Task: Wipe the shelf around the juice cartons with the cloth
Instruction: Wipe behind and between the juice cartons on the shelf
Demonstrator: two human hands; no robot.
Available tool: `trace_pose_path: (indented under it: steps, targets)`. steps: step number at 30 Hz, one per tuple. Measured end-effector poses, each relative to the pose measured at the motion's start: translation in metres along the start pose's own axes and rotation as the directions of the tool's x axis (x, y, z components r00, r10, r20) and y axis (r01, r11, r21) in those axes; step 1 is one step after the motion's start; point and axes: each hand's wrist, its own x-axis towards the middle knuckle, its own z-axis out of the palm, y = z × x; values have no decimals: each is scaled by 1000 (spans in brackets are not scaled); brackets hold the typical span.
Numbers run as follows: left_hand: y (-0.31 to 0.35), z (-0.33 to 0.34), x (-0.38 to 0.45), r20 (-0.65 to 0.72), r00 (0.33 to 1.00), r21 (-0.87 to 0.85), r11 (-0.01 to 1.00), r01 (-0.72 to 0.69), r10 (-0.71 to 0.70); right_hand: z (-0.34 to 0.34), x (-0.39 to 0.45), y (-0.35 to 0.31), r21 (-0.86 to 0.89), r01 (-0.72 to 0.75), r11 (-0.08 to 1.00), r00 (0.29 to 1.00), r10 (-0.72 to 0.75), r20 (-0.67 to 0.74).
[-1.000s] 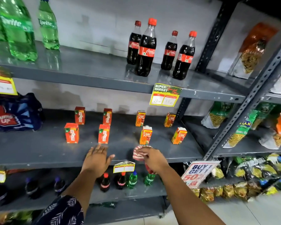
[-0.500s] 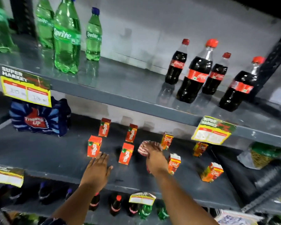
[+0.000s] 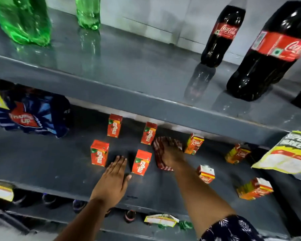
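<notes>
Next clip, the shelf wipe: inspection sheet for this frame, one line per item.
Surface: grey shelf, scuffed, carries the cartons.
Job's things: cloth, red-striped, pressed flat between Maaza cartons and Real cartons; one Real carton lies tipped at right.
Clutter: Thums Up pack at left; price tags.
Grippers: right hand flat on cloth; left hand flat on shelf beside a Maaza carton.
Cables: nothing seen.
Surroundings: cola bottles and green bottles above; more bottles below.
</notes>
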Motion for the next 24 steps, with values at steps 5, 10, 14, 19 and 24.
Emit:
trace_pose_path:
  steps: [5, 10, 14, 19, 24]
  targets:
    - [5, -5, 0, -18, 1000, -21, 1000, 7, -7, 13, 19, 5, -30, -23, 999, 1000, 23, 0]
    - [3, -5, 0, -9, 1000, -18, 1000, 6, -7, 25, 10, 8, 6, -33, 999, 997, 34, -68]
    - [2, -5, 0, 7, 1000, -4, 1000, -4, 4, 28, 2, 6, 38, -56, 998, 997, 58, -52]
    - [2, -5, 1, 27, 1000, 50, 999, -14, 13, 34, -18, 8, 53, -42, 998, 996, 46, -75]
    - [2, -5, 1, 34, 999, 74, 997, -13, 10, 38, -42, 6, 67, -66, 996, 994, 72, -83]
